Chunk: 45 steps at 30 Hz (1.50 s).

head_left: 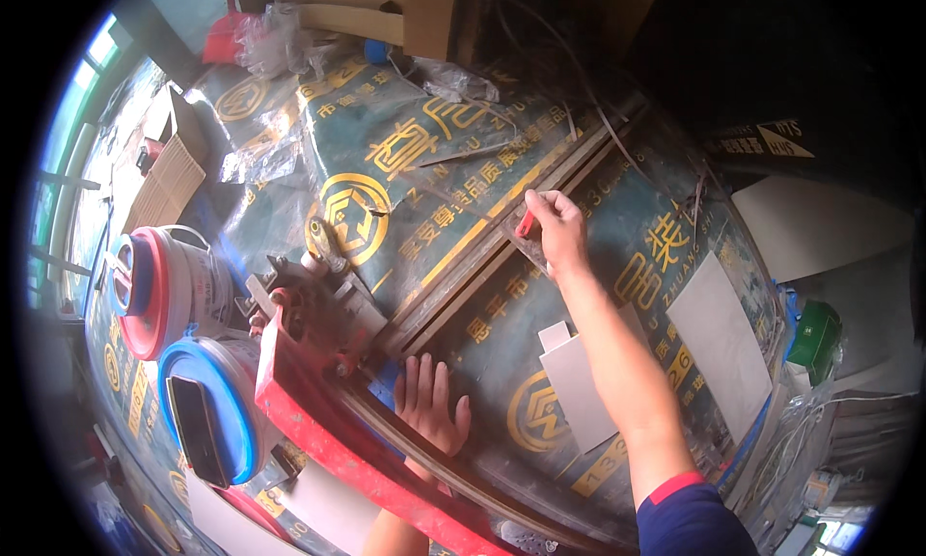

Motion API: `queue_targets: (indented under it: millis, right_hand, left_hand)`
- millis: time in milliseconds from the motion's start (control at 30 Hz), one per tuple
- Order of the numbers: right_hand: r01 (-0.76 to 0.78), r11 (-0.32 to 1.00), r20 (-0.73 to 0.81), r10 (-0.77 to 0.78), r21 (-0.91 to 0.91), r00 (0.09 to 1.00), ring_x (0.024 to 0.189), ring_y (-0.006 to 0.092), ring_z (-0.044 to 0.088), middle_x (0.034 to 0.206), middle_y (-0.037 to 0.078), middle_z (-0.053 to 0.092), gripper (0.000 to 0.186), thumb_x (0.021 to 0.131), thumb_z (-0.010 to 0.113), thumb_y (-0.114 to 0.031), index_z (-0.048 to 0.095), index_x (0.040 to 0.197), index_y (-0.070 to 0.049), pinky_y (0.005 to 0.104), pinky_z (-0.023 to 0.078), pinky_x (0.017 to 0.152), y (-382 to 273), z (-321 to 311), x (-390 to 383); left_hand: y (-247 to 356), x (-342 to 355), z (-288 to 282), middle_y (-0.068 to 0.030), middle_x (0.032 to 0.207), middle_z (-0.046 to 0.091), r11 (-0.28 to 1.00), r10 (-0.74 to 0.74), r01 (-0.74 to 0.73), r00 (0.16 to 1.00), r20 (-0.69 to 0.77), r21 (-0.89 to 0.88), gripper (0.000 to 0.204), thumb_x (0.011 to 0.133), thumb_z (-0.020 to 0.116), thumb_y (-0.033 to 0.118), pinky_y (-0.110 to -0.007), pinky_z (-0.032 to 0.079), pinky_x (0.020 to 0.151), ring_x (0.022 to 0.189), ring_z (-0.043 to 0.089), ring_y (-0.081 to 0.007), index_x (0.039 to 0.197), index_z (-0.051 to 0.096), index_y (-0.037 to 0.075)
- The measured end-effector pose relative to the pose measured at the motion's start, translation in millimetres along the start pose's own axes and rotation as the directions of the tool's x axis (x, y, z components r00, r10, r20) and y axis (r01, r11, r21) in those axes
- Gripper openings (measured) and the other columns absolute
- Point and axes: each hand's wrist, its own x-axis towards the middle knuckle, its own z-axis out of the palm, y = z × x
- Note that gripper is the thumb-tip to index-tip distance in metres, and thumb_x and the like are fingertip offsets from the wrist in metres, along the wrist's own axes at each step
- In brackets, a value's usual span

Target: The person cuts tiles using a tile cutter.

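The right hand (562, 230) grips a small red-handled tool (525, 224) between thumb and fingers, above the long narrow rail (463, 295) that runs diagonally across the printed dark green sheet (492, 382). The left hand (431, 406) holds nothing visible, its fingers extended and thumb apart near the rail's lower end, just beyond the red bar (338, 426), though whether it presses down I cannot tell. Pale flat panels (723, 344) lie to the right of the right forearm, and a blue-lidded bucket (238, 402) stands left of the bar.
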Motion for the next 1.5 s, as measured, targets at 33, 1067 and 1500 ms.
queue_targets:
  millis: [33,1067,1500]
  right_hand:
    - [0.074,0.997,0.015,-0.074,0.010,0.997,0.063,0.0096,0.056,0.070,0.001,0.060,0.022,0.091,0.063,-0.025,0.061,0.087,-0.004,0.0251,0.046,0.062,-2,5,-5]
    - [-0.718,0.093,-0.607,0.467,-0.690,0.643,0.103,0.0246,0.060,0.114,0.017,0.061,0.056,0.086,0.064,-0.037,0.050,0.127,-0.002,0.0355,0.046,0.089,-63,-494,-449]
    - [-0.542,0.410,-0.536,0.140,-0.734,0.832,0.081,0.0198,0.061,0.089,0.008,0.064,0.038,0.074,0.079,-0.023,0.060,0.099,-0.002,0.0322,0.048,0.076,-10,-562,-504]
  left_hand:
    - [-3,-1,1,-0.0204,0.138,0.043,1.000,-0.004,0.004,1.000,-0.003,0.007,0.058,0.077,0.064,0.027,-0.053,0.028,0.105,0.131,0.037,-0.0383,0.127,0.050,0.000]
    - [4,-14,15,-0.0213,0.136,0.046,0.942,0.248,-0.251,0.968,0.042,0.223,0.041,0.097,0.040,0.023,-0.051,0.027,0.108,0.131,0.036,-0.0413,0.126,0.051,-0.003]
    - [4,-17,18,-0.0191,0.125,0.054,0.867,0.382,-0.343,0.923,-0.041,0.361,0.032,0.094,0.049,0.018,-0.047,0.035,0.102,0.121,0.046,-0.0354,0.119,0.056,-0.001]
